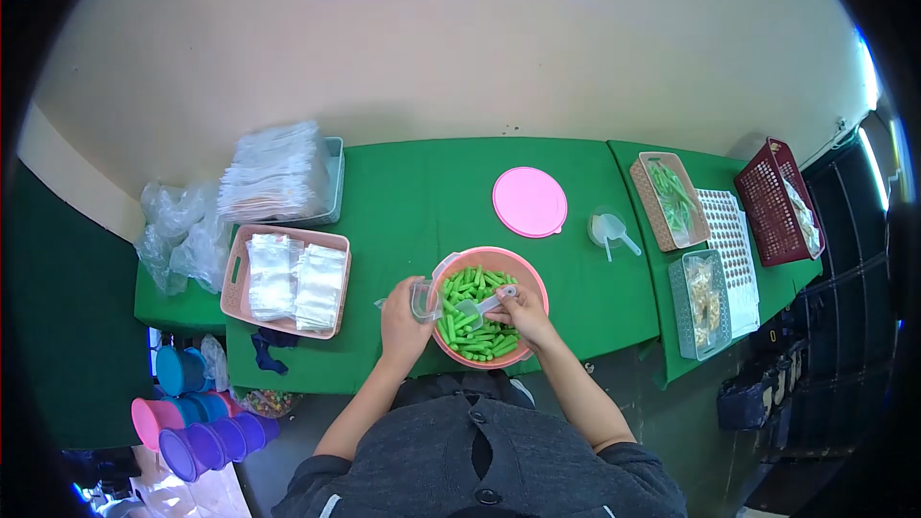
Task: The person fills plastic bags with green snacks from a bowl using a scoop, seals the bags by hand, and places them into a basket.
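Note:
A pink tub [543, 299] full of short green stick-shaped pieces [489, 341] stands at the table's front edge, before my body. My left hand [403, 324] is closed around a small clear plastic cup [422, 301] at the tub's left rim, its mouth tipped toward the green pieces. My right hand [524, 315] grips the handle of a clear scoop [470, 315] from the right side. The scoop's bowl rests low among the green pieces, near the cup. A round pink lid [530, 202] lies on the green cloth behind the tub.
On the left are a peach basket of clear packets [319, 286], a stack of plastic bags [273, 173] and crumpled plastic [182, 235]. To the right stand a clear container with a white scoop [614, 230], a tan basket [672, 200], a grey-blue basket [700, 303], a sticker sheet [734, 249] and a maroon basket [777, 201].

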`<state>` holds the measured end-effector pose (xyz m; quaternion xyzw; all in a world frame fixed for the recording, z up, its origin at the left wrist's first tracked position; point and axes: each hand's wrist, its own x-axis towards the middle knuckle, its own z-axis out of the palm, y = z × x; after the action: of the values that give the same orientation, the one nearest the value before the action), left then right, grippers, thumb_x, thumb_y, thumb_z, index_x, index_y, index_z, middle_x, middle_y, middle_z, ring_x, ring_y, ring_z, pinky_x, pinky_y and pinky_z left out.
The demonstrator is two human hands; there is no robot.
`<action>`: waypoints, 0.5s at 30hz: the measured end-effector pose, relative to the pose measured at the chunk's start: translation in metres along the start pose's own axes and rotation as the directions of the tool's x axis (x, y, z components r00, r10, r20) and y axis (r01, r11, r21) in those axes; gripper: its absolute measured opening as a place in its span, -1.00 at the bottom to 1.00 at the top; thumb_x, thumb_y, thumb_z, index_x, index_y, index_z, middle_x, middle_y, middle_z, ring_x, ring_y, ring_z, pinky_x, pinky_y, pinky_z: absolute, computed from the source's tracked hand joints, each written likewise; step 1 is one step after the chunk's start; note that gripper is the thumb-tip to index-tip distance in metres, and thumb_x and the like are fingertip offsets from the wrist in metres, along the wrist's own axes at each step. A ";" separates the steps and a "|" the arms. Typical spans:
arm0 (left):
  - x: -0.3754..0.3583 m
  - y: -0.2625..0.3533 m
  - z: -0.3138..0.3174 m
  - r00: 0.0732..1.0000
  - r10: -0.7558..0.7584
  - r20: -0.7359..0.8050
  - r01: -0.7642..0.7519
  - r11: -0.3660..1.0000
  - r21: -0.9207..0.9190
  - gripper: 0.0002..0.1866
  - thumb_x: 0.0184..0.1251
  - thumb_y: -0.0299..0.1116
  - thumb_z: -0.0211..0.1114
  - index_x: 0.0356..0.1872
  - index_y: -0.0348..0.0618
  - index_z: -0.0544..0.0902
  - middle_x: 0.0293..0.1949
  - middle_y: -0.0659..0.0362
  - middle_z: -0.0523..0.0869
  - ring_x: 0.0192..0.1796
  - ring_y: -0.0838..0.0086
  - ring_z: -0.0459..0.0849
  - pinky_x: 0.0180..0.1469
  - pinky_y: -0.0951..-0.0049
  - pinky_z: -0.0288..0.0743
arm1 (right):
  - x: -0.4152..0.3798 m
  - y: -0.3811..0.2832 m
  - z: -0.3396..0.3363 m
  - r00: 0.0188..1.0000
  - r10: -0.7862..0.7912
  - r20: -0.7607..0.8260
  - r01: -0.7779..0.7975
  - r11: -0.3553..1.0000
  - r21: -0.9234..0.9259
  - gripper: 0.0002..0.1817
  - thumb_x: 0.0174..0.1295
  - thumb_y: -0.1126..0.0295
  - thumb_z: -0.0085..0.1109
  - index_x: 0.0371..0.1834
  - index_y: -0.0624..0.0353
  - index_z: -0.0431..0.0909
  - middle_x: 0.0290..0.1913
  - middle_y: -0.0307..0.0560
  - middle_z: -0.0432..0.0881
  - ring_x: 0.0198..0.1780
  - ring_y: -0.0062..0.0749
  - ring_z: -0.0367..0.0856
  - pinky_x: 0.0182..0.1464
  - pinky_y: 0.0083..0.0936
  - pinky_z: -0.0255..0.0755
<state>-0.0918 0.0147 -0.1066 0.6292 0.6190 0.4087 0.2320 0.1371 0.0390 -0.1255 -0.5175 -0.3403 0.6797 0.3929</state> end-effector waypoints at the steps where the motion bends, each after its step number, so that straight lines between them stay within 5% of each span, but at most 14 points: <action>1: 0.001 0.000 -0.001 1.000 0.007 -0.015 -0.007 1.000 0.011 -0.38 -0.11 -0.41 0.49 0.08 -0.16 0.49 -0.05 0.02 0.62 0.04 0.10 0.60 0.10 0.17 0.42 | -0.001 -0.002 -0.001 1.000 -0.002 0.000 0.002 1.000 0.000 -0.75 0.48 0.33 -0.05 -0.04 0.34 0.43 -0.17 -0.02 0.60 -0.14 -0.35 0.68 -0.03 -0.47 0.66; 9: 0.008 0.020 -0.021 0.998 0.008 -0.062 -0.010 1.000 -0.021 -0.39 -0.12 -0.42 0.48 0.08 -0.14 0.49 -0.07 0.04 0.62 0.00 0.14 0.62 0.07 0.20 0.42 | -0.025 -0.052 -0.021 0.945 -0.261 -0.196 0.297 0.936 0.187 -0.70 0.46 0.29 0.01 -0.02 0.37 0.47 -0.21 -0.04 0.62 -0.26 -0.43 0.66 -0.21 -0.55 0.63; 15: 0.010 0.034 -0.019 0.992 0.110 -0.066 -0.110 0.994 0.013 -0.47 0.00 -0.39 0.47 0.05 -0.16 0.49 -0.20 0.05 0.65 -0.10 0.17 0.65 -0.01 0.24 0.48 | -0.029 -0.054 -0.033 0.940 -0.265 -0.214 0.289 0.953 0.088 -0.73 0.43 0.31 0.05 -0.08 0.35 0.51 -0.29 -0.07 0.63 -0.34 -0.51 0.65 -0.27 -0.60 0.61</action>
<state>-0.0881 0.0164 -0.0664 0.6495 0.5926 0.4388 0.1855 0.1829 0.0398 -0.0739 -0.5057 -0.3281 0.5811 0.5467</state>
